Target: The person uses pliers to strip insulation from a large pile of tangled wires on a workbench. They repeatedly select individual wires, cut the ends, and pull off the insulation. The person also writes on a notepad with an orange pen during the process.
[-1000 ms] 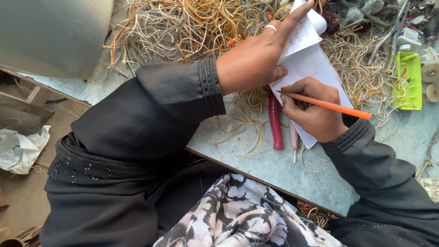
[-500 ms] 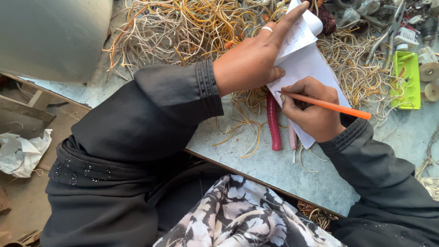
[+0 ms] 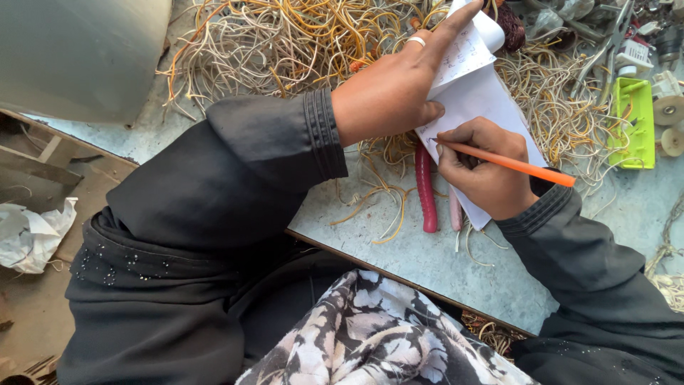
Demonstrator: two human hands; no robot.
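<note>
My right hand (image 3: 486,171) is closed around an orange pencil (image 3: 514,165) in a writing grip – fingers curled tight, tip end down on the white paper (image 3: 491,100), back end sticking out to the right past my wrist. Pencil tip sits near the paper's left edge, just by my left thumb.

Left hand (image 3: 395,89) lies flat on the paper, holding it down: palm down, fingers stretched toward the top of the sheet, index finger out straight, thumb pressed at the paper's left edge. Not gripping anything, just pressing. Ring (image 3: 415,41) on one finger. Top of the sheet curls over near my fingertips.

The paper lies on the grey worktop (image 3: 427,264), partly over a big tangle of yellow/orange/white wire bits (image 3: 299,43) that covers the far side of the top. Under the paper's lower left edge – a red tool handle (image 3: 426,192) w/ a paler pink one (image 3: 455,210) beside it, both pointing toward me; can't tell what tool, rest is hidden.

Right of the paper, apart from it: a lime-green plastic tray (image 3: 634,121), w/ small round spool-like parts just beside it at the frame edge. Dark brownish lump near the paper's top corner – can't tell what.

Both sleeves black. Floral cloth (image 3: 370,335) on my lap. Crumpled white plastic (image 3: 32,232) lower left, off the worktop.
</note>
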